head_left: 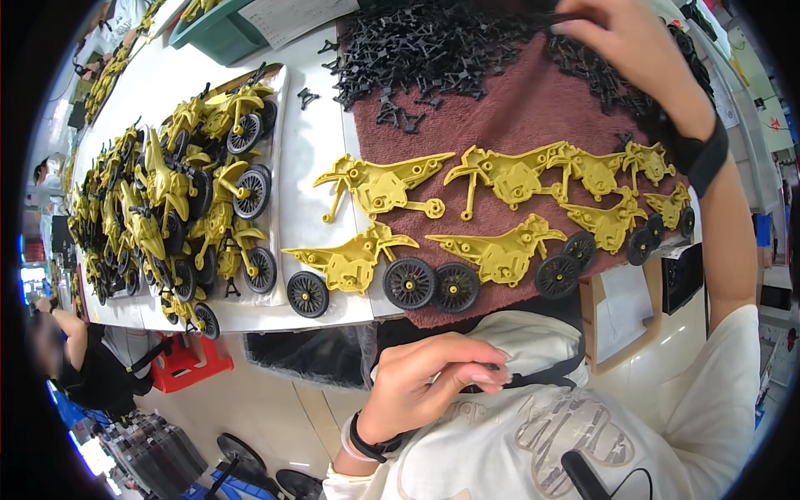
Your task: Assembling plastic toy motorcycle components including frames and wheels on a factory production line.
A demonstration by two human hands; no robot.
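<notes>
On the tray, assembled yellow toy motorcycles, well apart from right hand.

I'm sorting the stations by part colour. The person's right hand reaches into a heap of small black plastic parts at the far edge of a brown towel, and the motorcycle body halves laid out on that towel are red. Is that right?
Not quite. The body halves are yellow, not red, as the head view shows. The rest holds: the right hand reaches into the heap of small black plastic parts at the far edge of the brown towel.
</notes>
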